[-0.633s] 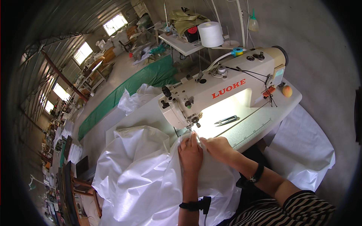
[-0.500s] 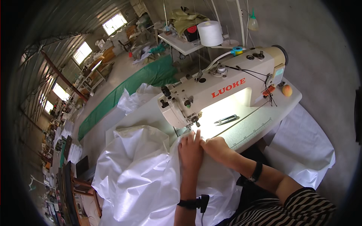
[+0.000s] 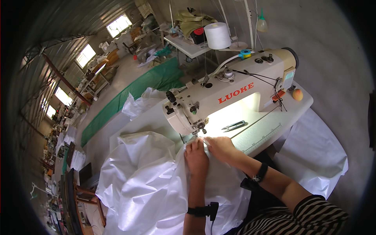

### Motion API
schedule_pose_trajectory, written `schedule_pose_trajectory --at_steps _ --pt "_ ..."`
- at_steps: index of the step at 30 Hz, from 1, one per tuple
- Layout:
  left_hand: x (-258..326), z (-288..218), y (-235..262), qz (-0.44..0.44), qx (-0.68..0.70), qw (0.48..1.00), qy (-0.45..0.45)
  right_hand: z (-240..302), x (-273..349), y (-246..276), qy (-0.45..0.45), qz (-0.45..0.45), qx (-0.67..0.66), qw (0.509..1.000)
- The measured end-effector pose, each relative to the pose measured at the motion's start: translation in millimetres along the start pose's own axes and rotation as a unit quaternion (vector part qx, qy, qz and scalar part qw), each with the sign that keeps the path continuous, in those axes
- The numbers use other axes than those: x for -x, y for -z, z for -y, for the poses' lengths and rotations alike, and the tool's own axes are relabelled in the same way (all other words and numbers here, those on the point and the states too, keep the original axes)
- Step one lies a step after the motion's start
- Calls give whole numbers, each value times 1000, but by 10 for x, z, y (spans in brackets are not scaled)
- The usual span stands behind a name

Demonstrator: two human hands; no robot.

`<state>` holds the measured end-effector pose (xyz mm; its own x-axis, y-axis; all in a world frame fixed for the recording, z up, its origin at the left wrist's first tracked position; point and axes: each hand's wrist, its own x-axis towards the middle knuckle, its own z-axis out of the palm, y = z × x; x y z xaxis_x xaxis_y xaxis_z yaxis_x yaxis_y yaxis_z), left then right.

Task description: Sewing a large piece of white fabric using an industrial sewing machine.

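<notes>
A big, crumpled sheet of glossy white fabric (image 3: 139, 184) drapes over the front of the sewing machine (image 3: 231, 88) and down across my lap. At the needle end, its edge runs under the presser foot. My left hand (image 3: 196, 157) lies on this edge with fingers bent, gripping the fabric just in front of the foot. Close beside it on the right, my right hand (image 3: 221, 149) pinches the same edge, its fingertips almost touching the left ones. Thread snips (image 3: 235, 125) lie on the lit machine bed behind my right hand.
A peach-like fruit (image 3: 297, 94) sits at the table's right end. Behind the machine stands a white thread cone (image 3: 217, 36). More white fabric (image 3: 313, 152) hangs at right. A green sheet (image 3: 129, 100) covers part of the floor; cluttered benches line the far left.
My right hand has shifted slightly left and up, toward the needle. The left hand's fingers, stretched toward the foot before, are now bent in on the fabric.
</notes>
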<state>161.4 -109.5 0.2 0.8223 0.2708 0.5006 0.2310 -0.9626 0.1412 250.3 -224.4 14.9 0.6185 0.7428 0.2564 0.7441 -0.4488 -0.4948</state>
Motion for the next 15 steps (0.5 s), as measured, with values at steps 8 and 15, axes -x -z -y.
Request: schedule_pose_trajectory --at_steps 8,15 --pt "57 43 27 -17 32 999 -4 64 -35 -117 46 -26 66 996" --pt "41 69 23 17 17 1000 4 -11 0 -53 82 12 94 992"
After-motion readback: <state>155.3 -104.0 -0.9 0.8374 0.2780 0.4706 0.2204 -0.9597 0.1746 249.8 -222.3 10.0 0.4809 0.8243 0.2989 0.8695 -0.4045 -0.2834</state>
